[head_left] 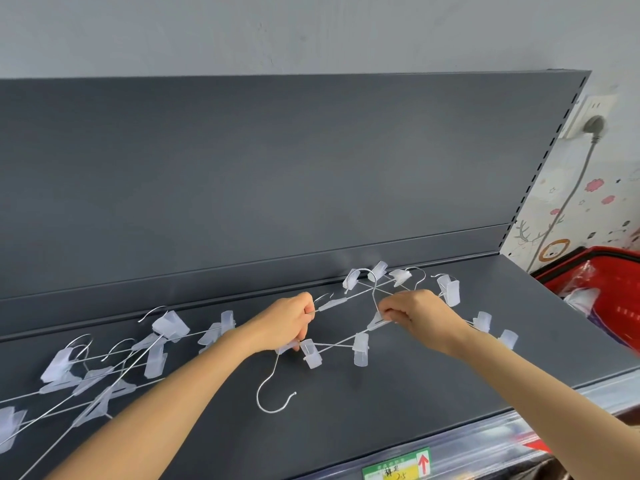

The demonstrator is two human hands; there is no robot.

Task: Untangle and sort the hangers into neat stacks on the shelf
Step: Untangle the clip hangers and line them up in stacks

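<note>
Plastic, clear and glossy, edges the front lip of the dark grey shelf (398, 403) nearest us, and a yellow-and-green price label (396, 470) with a red arrow sits in it. Just past that lip, a wire hook (258, 393) lies on the bare shelf, its stem running up to our left hand (282, 323). That hand is curled round thin wire: the lower fingers pinch the top of the stem, and the upper fingers close on a second wire that runs off to the right. Our right hand (417, 315), near it but apart, pinches a translucent plastic piece where another hook's stem comes down.

Between and behind our hands lies the tangled bunch of hangers (360, 344), wires crossing and frosted clips pointing several ways, reaching to the foot of the back panel (277, 161). To the left a second heap of hangers (169, 327) sprawls over the shelf and runs out of view.

Beyond the shelf's right end stands a red basket (623, 306) with clear plastic in it. Farther still, a grey plug sits in a white socket (594, 107) on the wall, its cable hanging down.
</note>
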